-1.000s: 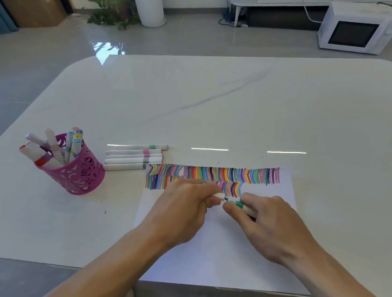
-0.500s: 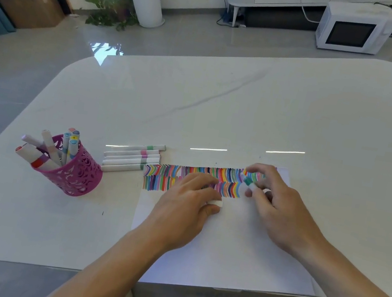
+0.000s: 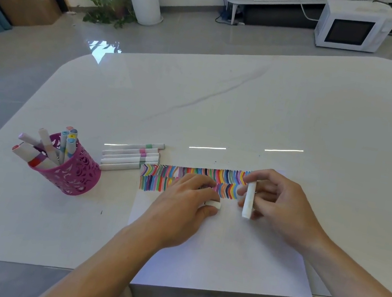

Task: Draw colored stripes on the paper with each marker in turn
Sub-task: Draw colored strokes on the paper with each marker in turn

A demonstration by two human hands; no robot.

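- right hand (image 3: 275, 209) pinches a white marker (image 3: 249, 199) between thumb and curled fingers. the barrel stands near upright over the right end of the stripes (image 3: 184, 176). i cannot tell which end carries the nib.
- left hand (image 3: 187, 207) rests on the paper (image 3: 222, 257), fingers curled, nipping a small white cap (image 3: 213, 203), likely this marker's.
- paper lies at the near edge of the surface (image 3: 224, 101). two rows of stripes run along its far edge, and the lower row ends just beside the marker.
- five used-looking markers (image 3: 130, 157) lie side by side just left of the paper; more stand in a pink cup (image 3: 72, 173) further left.
- step in hand, as i judge it: settle the marker into a writing grip and lay the next stripe at the open end of the lower row.
- to do it well: turn the nib down before touching the paper; put the left hand's weight on the sheet so it cannot slide; start just beside the last stripe and match its bend and length in one steady pull; hold the cap ready for recapping.
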